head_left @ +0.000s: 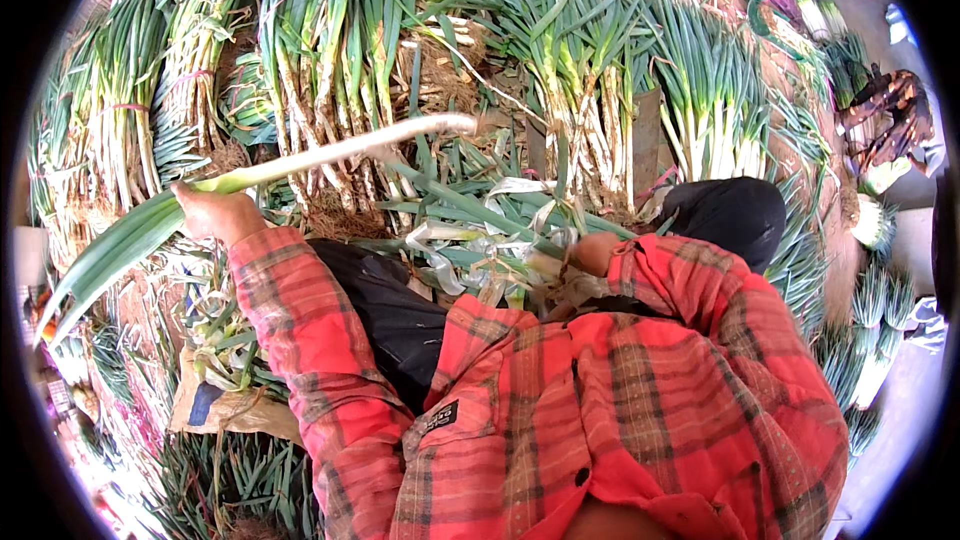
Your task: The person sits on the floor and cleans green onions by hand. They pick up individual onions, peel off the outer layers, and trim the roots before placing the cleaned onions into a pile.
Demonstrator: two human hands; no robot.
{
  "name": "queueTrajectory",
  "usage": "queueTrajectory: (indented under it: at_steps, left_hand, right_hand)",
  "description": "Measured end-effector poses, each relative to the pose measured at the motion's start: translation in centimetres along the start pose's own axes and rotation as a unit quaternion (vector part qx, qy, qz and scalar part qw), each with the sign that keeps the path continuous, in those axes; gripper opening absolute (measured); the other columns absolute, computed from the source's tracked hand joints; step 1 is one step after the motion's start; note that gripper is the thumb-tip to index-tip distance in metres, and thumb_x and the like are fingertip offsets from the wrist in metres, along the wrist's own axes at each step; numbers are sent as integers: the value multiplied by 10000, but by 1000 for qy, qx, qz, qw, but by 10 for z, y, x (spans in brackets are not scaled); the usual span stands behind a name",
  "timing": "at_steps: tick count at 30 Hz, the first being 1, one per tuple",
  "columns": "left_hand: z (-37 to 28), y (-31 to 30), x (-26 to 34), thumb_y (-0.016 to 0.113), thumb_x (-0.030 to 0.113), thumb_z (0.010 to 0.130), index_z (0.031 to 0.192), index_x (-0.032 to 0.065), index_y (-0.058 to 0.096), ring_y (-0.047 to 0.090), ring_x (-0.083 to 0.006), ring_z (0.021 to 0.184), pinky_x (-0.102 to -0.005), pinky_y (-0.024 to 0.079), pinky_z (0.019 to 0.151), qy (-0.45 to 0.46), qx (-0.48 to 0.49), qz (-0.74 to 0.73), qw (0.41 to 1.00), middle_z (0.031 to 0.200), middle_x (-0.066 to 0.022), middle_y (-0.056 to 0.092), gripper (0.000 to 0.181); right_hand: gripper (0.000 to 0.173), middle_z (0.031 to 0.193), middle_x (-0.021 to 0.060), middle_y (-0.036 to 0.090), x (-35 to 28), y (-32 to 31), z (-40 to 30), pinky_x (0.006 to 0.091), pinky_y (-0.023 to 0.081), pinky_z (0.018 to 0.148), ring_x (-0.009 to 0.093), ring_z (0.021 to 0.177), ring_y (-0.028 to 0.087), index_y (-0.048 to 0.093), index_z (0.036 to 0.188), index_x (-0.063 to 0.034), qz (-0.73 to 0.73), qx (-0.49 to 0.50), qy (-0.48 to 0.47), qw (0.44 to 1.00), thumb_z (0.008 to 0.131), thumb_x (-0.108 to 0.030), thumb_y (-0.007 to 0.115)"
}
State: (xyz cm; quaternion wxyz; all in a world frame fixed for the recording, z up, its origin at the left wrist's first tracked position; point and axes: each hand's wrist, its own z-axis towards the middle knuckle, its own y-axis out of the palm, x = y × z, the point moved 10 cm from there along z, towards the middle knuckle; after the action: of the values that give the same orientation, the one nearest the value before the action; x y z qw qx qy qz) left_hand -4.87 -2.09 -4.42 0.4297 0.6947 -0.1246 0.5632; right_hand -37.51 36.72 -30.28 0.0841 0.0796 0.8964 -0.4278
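My left hand (pixel 217 216) is closed around a single large green onion (pixel 315 157). Its pale stem reaches up to the right with a blurred tip, and its green leaves hang down to the left. My right hand (pixel 595 251) is low in front of my body, fingers curled and partly blurred, among the trimmings. A long green leaf (pixel 480 206) runs from near the onion's stem down to the right hand; whether the fingers grip it is unclear. Loose leaves and whitish peeled skins (pixel 450 255) lie between my knees.
Tied bundles of green onions with roots (pixel 330 90) stand ahead and to the left. Cleaner white-stemmed onions (pixel 712 112) lean at the right, by my dark-trousered knee (pixel 724 221). A cardboard piece (pixel 232 412) lies lower left. Farther right is a dark patterned cloth-like thing (pixel 889 120).
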Motion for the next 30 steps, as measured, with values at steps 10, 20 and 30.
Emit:
queueTrajectory:
  at_steps: [10,20,30]
  left_hand:
    - [21,9,-42,641,220,804,985,-64,546,564,-258,734,-373,510,660,33,-85,61,994,959,-166,582,349]
    - [-31,35,1,532,-112,750,1145,-18,503,581,-255,892,-290,513,816,251,-202,489,811,1072,-186,542,407]
    - [-10,35,8,558,188,850,1133,-70,474,589,-255,838,-338,561,755,302,-182,447,822,1046,-174,527,392]
  right_hand:
    - [293,687,13,554,-65,-241,31,201,404,449,86,594,560,515,964,-27,701,283,-111,646,880,-306,546]
    - [161,540,-24,416,-53,-255,35,252,242,448,88,458,346,542,773,-58,822,190,-185,504,872,-178,499]
    - [130,599,11,481,143,-106,-12,257,308,450,115,474,421,525,789,-60,917,322,23,235,883,-151,526]
